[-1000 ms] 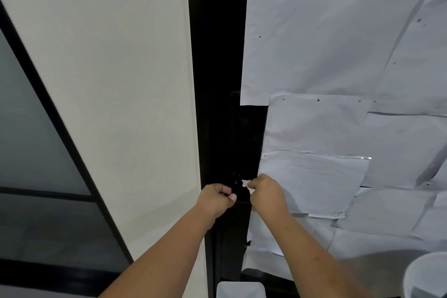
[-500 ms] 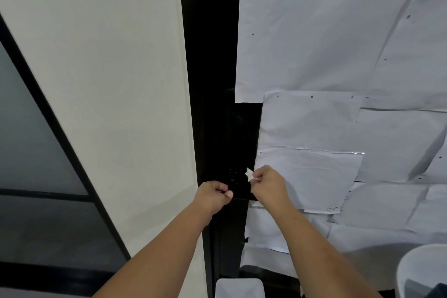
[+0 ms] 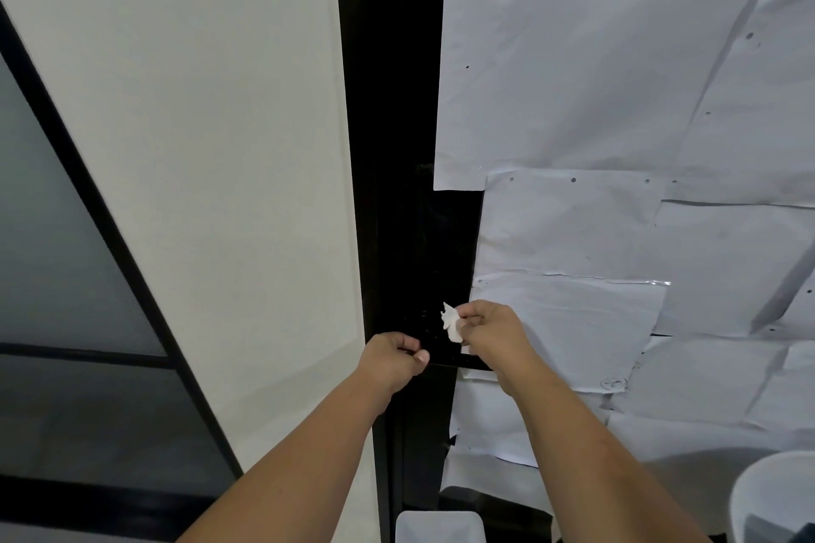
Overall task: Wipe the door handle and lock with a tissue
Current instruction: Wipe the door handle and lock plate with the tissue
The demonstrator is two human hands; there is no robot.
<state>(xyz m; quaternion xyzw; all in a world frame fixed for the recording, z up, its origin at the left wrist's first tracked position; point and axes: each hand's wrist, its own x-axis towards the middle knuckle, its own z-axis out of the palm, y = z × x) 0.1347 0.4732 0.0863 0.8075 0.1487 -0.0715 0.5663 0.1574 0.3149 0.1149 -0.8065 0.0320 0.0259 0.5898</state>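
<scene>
A small crumpled white tissue (image 3: 450,320) is pinched in my right hand (image 3: 494,328) and pressed against the black lock panel (image 3: 434,260) on the dark door edge. My left hand (image 3: 392,357) is curled closed at the lower left of that panel, apparently around the black door handle, which is hard to make out against the dark door. The lock's lower part shows faint keypad marks just left of the tissue.
White paper sheets (image 3: 595,79) cover the door's glass to the right. A cream wall (image 3: 198,145) stands on the left, with a dark-framed glass panel (image 3: 66,256) beyond it. A white bin rim (image 3: 439,525) sits below, a white round container (image 3: 776,498) at lower right.
My right hand has lifted the tissue slightly up the lock panel and more of the tissue now shows. My left hand stays closed in the same spot.
</scene>
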